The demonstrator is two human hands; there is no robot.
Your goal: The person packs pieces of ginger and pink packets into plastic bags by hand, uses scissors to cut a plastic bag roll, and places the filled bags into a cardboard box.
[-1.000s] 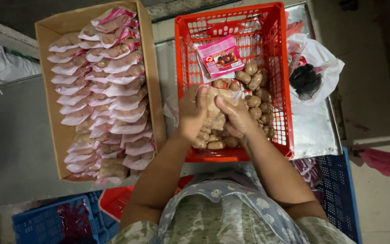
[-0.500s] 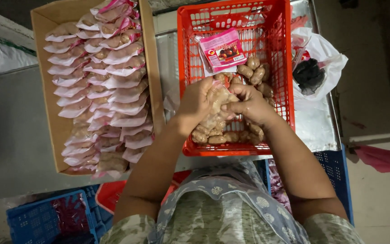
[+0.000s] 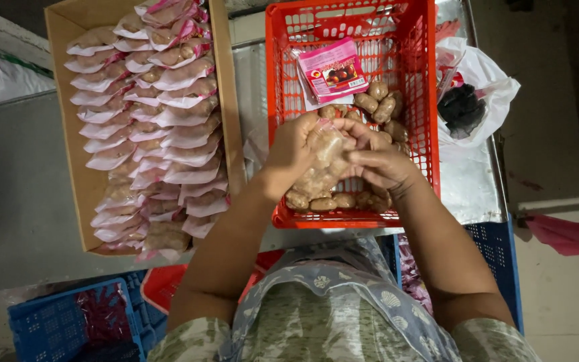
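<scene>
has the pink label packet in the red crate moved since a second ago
No. The pink label packet lies at the same spot against the red crate, near its far wall; only the camera shifted.

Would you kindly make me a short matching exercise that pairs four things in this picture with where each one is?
Things:
1. clear bag of brown pieces
2. pink packet
3. rows of filled bags
4. white plastic bag

Places:
A. in the cardboard box
B. right of the red crate, on the table
C. held between the left hand and right hand
D. lying flat inside the red crate, at its far end

Pairs: 1-C, 2-D, 3-A, 4-B
</scene>
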